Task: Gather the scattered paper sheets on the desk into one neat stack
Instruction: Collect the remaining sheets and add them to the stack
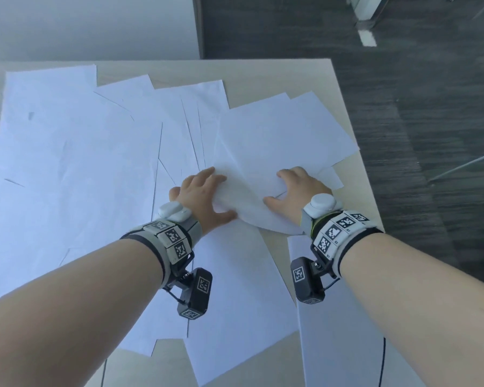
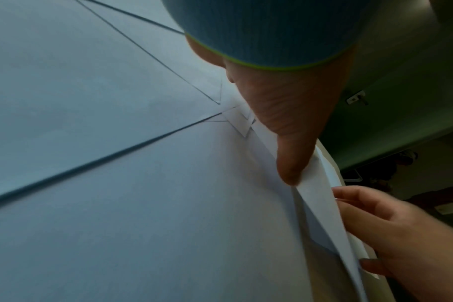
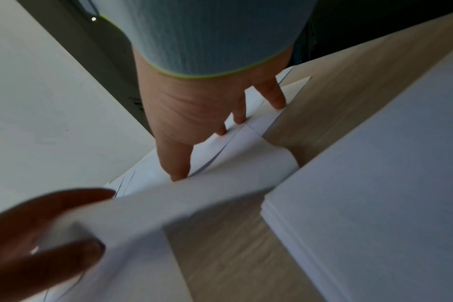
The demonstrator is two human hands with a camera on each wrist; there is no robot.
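Several white paper sheets (image 1: 67, 163) lie scattered and overlapping across the light wooden desk (image 1: 358, 196). Near the desk's right side, one sheet (image 1: 243, 196) curls up off the pile. My left hand (image 1: 201, 194) has its fingers under that curled edge and its thumb against it. The left wrist view shows the thumb (image 2: 290, 163) touching the lifted sheet (image 2: 321, 200). My right hand (image 1: 299, 185) presses its fingertips down on the sheets beside it; its fingers (image 3: 178, 163) rest on flat paper, with the curled sheet (image 3: 194, 196) in front.
A thicker pile of sheets (image 3: 375, 183) lies near my right forearm at the desk's near right. The desk's right edge (image 1: 352, 141) drops to dark carpet (image 1: 430, 107). A pale wall (image 1: 81, 23) stands behind the desk.
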